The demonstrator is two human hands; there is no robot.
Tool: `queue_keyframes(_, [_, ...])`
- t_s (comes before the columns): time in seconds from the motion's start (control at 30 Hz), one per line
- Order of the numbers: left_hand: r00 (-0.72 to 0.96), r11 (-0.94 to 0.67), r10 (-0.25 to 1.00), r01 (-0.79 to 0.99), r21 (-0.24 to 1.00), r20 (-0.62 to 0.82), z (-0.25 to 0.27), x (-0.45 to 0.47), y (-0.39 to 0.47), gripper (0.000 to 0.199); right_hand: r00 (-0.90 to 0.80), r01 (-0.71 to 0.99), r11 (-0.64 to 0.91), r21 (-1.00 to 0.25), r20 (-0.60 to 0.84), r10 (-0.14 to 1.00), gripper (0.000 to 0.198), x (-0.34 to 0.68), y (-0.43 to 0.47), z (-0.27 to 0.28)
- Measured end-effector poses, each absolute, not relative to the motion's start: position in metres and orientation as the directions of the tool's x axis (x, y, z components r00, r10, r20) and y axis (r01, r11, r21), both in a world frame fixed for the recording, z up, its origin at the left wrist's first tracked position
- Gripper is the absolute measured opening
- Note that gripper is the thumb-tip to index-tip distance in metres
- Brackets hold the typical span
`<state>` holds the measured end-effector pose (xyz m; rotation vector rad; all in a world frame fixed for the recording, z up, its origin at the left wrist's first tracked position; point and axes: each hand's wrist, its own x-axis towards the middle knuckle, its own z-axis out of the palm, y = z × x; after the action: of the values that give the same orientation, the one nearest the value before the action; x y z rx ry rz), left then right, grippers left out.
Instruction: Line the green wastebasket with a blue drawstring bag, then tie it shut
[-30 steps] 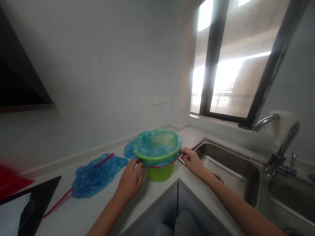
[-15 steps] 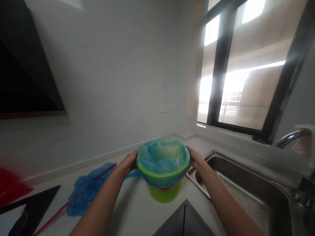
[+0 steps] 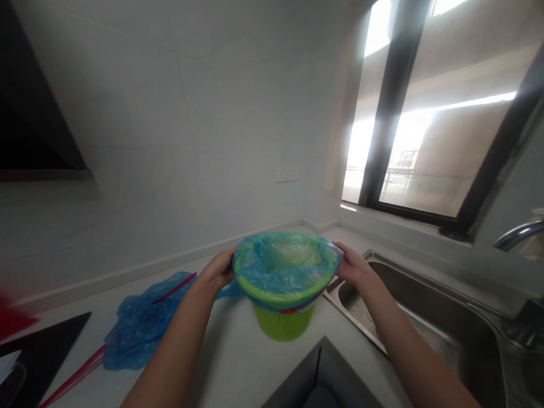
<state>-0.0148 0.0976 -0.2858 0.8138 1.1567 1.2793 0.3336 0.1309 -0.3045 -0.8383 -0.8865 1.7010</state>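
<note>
A light green plastic wastebasket (image 3: pixel 284 326) stands on the counter in front of me, lined with a thin blue garbage bag (image 3: pixel 293 277). The bag's edge is folded over the rim, and a bit of red drawstring shows at the front. My left hand (image 3: pixel 220 271) is closed around the left side of the rim and the bag, its fingertips hidden behind. At the right, my right hand (image 3: pixel 352 265) pinches the bag's edge, which stretches slightly out from the rim. Left of the basket lies a crumpled blue bag (image 3: pixel 138 328) with red drawstrings (image 3: pixel 79 374).
A steel sink (image 3: pixel 429 323) with a faucet (image 3: pixel 518 235) is at the right. A dark hob (image 3: pixel 46 357) and a blurred red thing (image 3: pixel 15 320) lie at the left. A grey object (image 3: pixel 321 379) is at the near edge. Behind are wall sockets (image 3: pixel 286 174) and a window.
My right hand has moved slightly right, drawing the bag's edge outward from the rim. The left hand stays at the left rim. The view has shifted a little.
</note>
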Motion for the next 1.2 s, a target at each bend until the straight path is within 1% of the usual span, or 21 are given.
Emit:
queue_keyframes(0.1, [-0.04, 0.195, 0.975, -0.328, 0.924, -0.22, -0.276, -0.022, 0.096, 0.01, -0.285, -0.536, -0.266, -0.801, -0.125, 0.95, 0.012, 0.335, 0.123, -0.294])
queue_keyframes(0.17, [-0.035, 0.198, 0.974, -0.341, 0.919, -0.223, -0.271, -0.026, 0.092, 0.008, -0.282, -0.575, -0.258, -0.776, -0.108, 0.953, 0.013, 0.334, 0.118, -0.29])
queue_keyframes(0.33, [-0.049, 0.19, 0.977, -0.247, 0.95, -0.208, -0.267, -0.035, 0.083, 0.005, -0.235, -0.626, -0.19, -0.756, -0.049, 0.971, 0.018, 0.327, 0.108, -0.279])
queue_keyframes(0.43, [-0.074, 0.152, 0.982, -0.222, 0.963, -0.172, -0.265, -0.04, 0.082, 0.003, -0.235, -0.633, -0.181, -0.752, -0.037, 0.971, 0.021, 0.323, 0.104, -0.274])
queue_keyframes(0.57, [-0.17, 0.028, 0.984, -0.113, 0.993, -0.047, -0.261, -0.043, 0.08, 0.02, -0.253, -0.629, -0.187, -0.755, -0.029, 0.967, 0.021, 0.32, 0.099, -0.271])
queue_keyframes(0.67, [-0.277, -0.059, 0.958, 0.074, 0.996, 0.077, -0.259, -0.039, 0.077, 0.028, -0.284, -0.631, -0.177, -0.755, 0.013, 0.959, 0.024, 0.321, 0.094, -0.269])
queue_keyframes(0.73, [-0.336, -0.129, 0.919, 0.231, 0.964, 0.204, -0.257, -0.034, 0.075, 0.029, -0.303, -0.648, -0.166, -0.743, 0.051, 0.952, 0.025, 0.321, 0.089, -0.267])
queue_keyframes(0.8, [-0.366, -0.182, 0.874, 0.364, 0.913, 0.32, -0.255, -0.029, 0.072, 0.028, -0.287, -0.676, -0.143, -0.723, 0.079, 0.955, 0.029, 0.319, 0.084, -0.264])
queue_keyframes(0.87, [-0.367, -0.191, 0.85, 0.452, 0.871, 0.377, -0.253, -0.025, 0.07, 0.027, -0.226, -0.708, -0.098, -0.699, 0.094, 0.97, 0.037, 0.314, 0.08, -0.262])
queue_keyframes(0.93, [-0.352, -0.161, 0.865, 0.48, 0.862, 0.358, -0.25, -0.023, 0.066, 0.027, -0.148, -0.725, -0.029, -0.688, 0.115, 0.982, 0.046, 0.307, 0.076, -0.261])
queue_keyframes(1.07, [-0.272, -0.024, 0.95, 0.424, 0.905, 0.153, -0.242, -0.027, 0.054, 0.03, -0.033, -0.67, 0.131, -0.731, 0.205, 0.978, 0.056, 0.296, 0.076, -0.264])
queue_keyframes(1.13, [-0.222, 0.013, 0.971, 0.431, 0.902, 0.092, -0.236, -0.031, 0.046, 0.036, 0.013, -0.585, 0.225, -0.78, 0.268, 0.963, 0.058, 0.296, 0.08, -0.268])
queue_keyframes(1.2, [-0.16, 0.032, 0.986, 0.441, 0.897, 0.043, -0.232, -0.036, 0.039, 0.044, 0.057, -0.405, 0.346, -0.846, 0.355, 0.933, 0.058, 0.299, 0.084, -0.272])
